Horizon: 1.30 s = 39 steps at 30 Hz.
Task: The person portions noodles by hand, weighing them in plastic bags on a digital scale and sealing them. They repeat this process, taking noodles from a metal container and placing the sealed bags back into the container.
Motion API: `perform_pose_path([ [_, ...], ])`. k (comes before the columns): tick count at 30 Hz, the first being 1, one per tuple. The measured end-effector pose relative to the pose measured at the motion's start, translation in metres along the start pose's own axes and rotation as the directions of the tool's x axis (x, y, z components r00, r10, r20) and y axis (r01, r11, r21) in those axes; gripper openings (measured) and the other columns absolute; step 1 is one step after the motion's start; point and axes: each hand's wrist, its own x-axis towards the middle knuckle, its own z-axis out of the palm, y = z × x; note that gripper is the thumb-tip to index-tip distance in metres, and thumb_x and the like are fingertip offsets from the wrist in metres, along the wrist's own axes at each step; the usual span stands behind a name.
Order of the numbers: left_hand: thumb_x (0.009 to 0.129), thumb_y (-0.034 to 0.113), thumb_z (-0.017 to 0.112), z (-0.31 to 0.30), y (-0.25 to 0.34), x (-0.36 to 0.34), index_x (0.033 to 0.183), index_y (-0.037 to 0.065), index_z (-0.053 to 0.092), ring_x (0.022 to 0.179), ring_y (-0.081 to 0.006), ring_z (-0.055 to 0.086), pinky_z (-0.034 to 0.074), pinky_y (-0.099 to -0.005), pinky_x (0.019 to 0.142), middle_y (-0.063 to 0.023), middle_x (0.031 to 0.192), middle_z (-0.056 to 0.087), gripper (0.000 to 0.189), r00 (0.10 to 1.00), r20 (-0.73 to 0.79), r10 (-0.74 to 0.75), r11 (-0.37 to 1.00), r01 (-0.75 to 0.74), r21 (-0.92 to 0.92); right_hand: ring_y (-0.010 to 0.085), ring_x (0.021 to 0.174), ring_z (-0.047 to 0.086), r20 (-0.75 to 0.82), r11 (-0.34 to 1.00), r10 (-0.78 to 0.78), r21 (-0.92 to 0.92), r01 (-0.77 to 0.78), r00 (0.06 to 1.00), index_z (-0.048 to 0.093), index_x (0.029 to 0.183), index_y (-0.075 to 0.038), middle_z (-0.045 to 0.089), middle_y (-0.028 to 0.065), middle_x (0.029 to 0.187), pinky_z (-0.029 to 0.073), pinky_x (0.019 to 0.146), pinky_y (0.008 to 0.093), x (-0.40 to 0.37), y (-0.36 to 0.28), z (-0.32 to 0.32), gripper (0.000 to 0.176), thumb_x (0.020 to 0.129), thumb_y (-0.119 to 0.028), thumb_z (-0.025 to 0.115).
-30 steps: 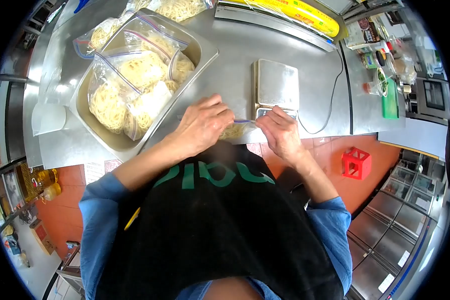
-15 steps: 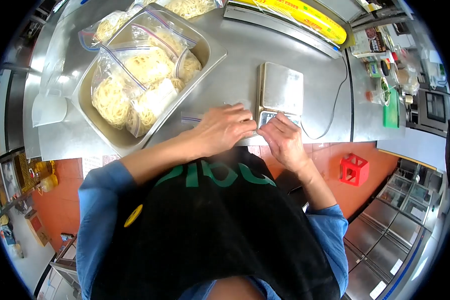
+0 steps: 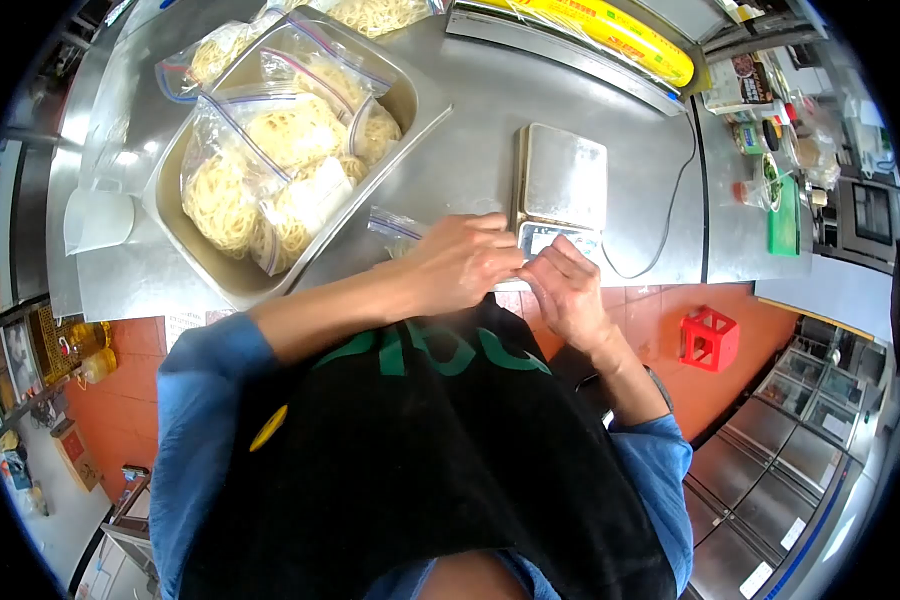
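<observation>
My left hand [image 3: 465, 262] is closed at the counter's front edge, with a clear zip bag [image 3: 395, 222] reaching out from under it on the left. Close against it, my right hand [image 3: 567, 288] makes a pinch, thumb and forefinger meeting the left fingertips. What lies in that pinch is too small and hidden to make out. Just beyond my hands stands a kitchen scale [image 3: 565, 172] with a bare metal plate; my right fingers partly cover its display. To the left, a deep metal pan [image 3: 425, 130] holds several zip bags of noodles [image 3: 295, 130].
More bagged noodles [image 3: 215, 55] lie behind the pan. A white plastic scoop or jug [image 3: 100, 218] sits at the left. A yellow cling film box [image 3: 610, 30] is at the back; a power cord [image 3: 682, 170] runs right of the scale. A red stool [image 3: 708, 338] stands on the floor.
Both hands have shifted slightly toward my body, staying together. The zip bag beside my left hand has moved away from me and shows more of its zipper strip.
</observation>
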Motion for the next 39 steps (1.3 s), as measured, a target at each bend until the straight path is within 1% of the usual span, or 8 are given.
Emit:
perform_pose_path([
  [4, 0.083, 0.011, 0.072, -0.037, -0.009, -0.022, 0.076, 0.009, 0.065, 0.080, -0.0217, 0.060, 0.052, -0.0364, 0.062, -0.0021, 0.074, 0.064, 0.010, 0.980, 0.091, -0.178, 0.981, 0.171, 0.087, 0.0301, 0.071, 0.054, -0.037, 1.000, -0.002, -0.032, 0.001, 0.999, 0.065, 0.081, 0.001, 0.059, 0.0117, 0.074, 0.046, 0.062, 0.0389, -0.008, 0.012, 0.003, 0.008, 0.081, 0.002, 0.073],
  [14, 0.079, 0.008, 0.069, -0.038, -0.015, -0.039, 0.081, 0.008, 0.064, 0.086, -0.0225, 0.059, 0.052, -0.0358, 0.063, -0.0021, 0.079, 0.062, 0.006, 0.983, 0.063, -0.170, 0.975, 0.159, 0.152, 0.0300, 0.076, 0.058, 0.018, 0.998, 0.028, -0.052, -0.027, 0.999, 0.067, 0.087, -0.001, 0.062, 0.0102, 0.079, 0.048, 0.067, 0.0404, -0.003, 0.011, -0.005, 0.009, 0.082, -0.003, 0.074],
  [19, 0.078, 0.007, 0.063, -0.035, -0.007, -0.028, 0.084, 0.006, 0.062, 0.086, -0.0252, 0.058, 0.052, -0.0371, 0.072, -0.0048, 0.082, 0.060, 0.006, 1.000, -0.017, -0.016, 0.986, 0.018, 0.167, 0.0291, 0.089, 0.061, 0.003, 0.970, -0.001, -0.245, 0.001, 1.000, 0.068, 0.098, -0.003, 0.065, 0.0075, 0.091, 0.049, 0.078, 0.0423, 0.031, -0.023, 0.001, 0.022, 0.080, -0.012, 0.076],
  [20, 0.078, 0.007, 0.063, -0.039, -0.006, -0.029, 0.084, 0.006, 0.062, 0.086, -0.0252, 0.058, 0.052, -0.0371, 0.072, -0.0048, 0.082, 0.060, 0.006, 1.000, -0.016, -0.014, 0.986, 0.017, 0.167, 0.0283, 0.085, 0.060, 0.120, 0.970, -0.048, -0.233, 0.075, 0.992, 0.067, 0.093, -0.003, 0.063, 0.0079, 0.085, 0.049, 0.076, 0.0408, 0.036, -0.026, -0.006, 0.018, 0.079, -0.010, 0.076],
  [25, 0.077, 0.010, 0.063, -0.048, -0.012, -0.045, 0.084, 0.007, 0.058, 0.088, -0.0270, 0.057, 0.051, -0.0386, 0.076, -0.0058, 0.078, 0.055, 0.009, 0.994, 0.098, -0.042, 0.979, 0.021, 0.202, 0.0265, 0.075, 0.057, 0.122, 0.969, -0.157, -0.172, 0.176, 0.980, 0.062, 0.079, -0.004, 0.057, 0.0079, 0.075, 0.049, 0.070, 0.0394, 0.027, -0.005, 0.013, 0.014, 0.079, -0.008, 0.075],
  [31, 0.081, 0.010, 0.071, -0.054, 0.002, -0.028, 0.078, 0.008, 0.061, 0.086, -0.0215, 0.057, 0.052, -0.0351, 0.073, -0.0028, 0.080, 0.059, 0.011, 0.997, -0.076, -0.003, 0.969, 0.021, 0.244, 0.0244, 0.064, 0.054, 0.085, 0.970, -0.110, -0.207, 0.125, 0.990, 0.058, 0.069, -0.007, 0.051, 0.0055, 0.063, 0.047, 0.058, 0.0382, 0.026, -0.009, -0.016, 0.023, 0.080, -0.013, 0.077],
  [37, 0.075, 0.014, 0.071, -0.072, 0.023, 0.004, 0.079, 0.009, 0.062, 0.086, -0.0184, 0.058, 0.053, -0.0318, 0.070, -0.0009, 0.079, 0.057, 0.011, 0.968, -0.126, 0.217, 0.930, -0.166, 0.328, 0.0243, 0.068, 0.057, 0.105, 0.950, -0.182, -0.237, 0.202, 0.978, 0.062, 0.082, -0.005, 0.059, 0.0062, 0.079, 0.046, 0.057, 0.0364, 0.065, -0.050, -0.040, 0.024, 0.077, -0.020, 0.080],
  [39, 0.072, 0.017, 0.072, -0.071, 0.021, 0.008, 0.080, 0.009, 0.063, 0.087, -0.0173, 0.058, 0.053, -0.0302, 0.071, -0.0009, 0.080, 0.057, 0.014, 0.929, -0.198, 0.313, 0.912, -0.235, 0.336, 0.0248, 0.062, 0.055, 0.051, 0.937, -0.271, -0.214, 0.275, 0.961, 0.059, 0.075, -0.004, 0.055, 0.0063, 0.071, 0.044, 0.052, 0.0355, 0.059, -0.034, -0.041, 0.024, 0.080, -0.017, 0.079],
])
